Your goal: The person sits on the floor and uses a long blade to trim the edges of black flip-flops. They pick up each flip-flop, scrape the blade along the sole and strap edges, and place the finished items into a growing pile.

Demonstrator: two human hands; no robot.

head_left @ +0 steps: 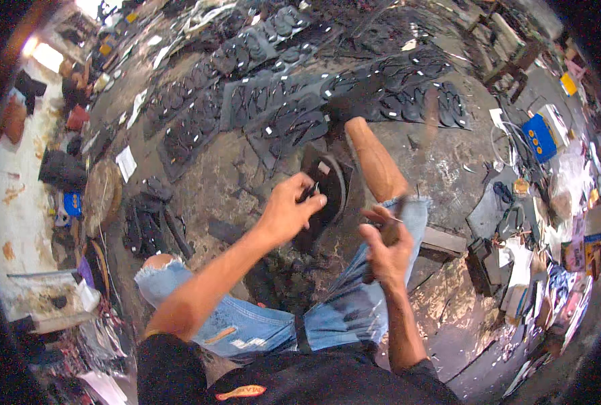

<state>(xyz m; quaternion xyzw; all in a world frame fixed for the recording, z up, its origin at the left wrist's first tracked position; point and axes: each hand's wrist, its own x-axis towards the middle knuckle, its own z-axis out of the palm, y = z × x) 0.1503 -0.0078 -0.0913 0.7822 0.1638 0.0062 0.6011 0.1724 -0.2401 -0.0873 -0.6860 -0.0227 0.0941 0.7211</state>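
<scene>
My left hand (288, 210) reaches over a black rubber sandal sole (334, 196) between my legs. Its thumb and forefinger are pinched near a small thin pale piece, too small to name. The sole has a curved edge and a small light patch on top. Above my thigh, my right hand (389, 248) is closed round a dark, slim tool (400, 206). Motion blurs that tool, and its kind cannot be made out. It is apart from the sole.
Rows of black sandals (253, 98) lie on the floor ahead. A pile of black straps (153, 219) is at left, near a round wooden block (103, 192). On the right are a blue box (540, 137), a wooden block (443, 240) and scattered scraps.
</scene>
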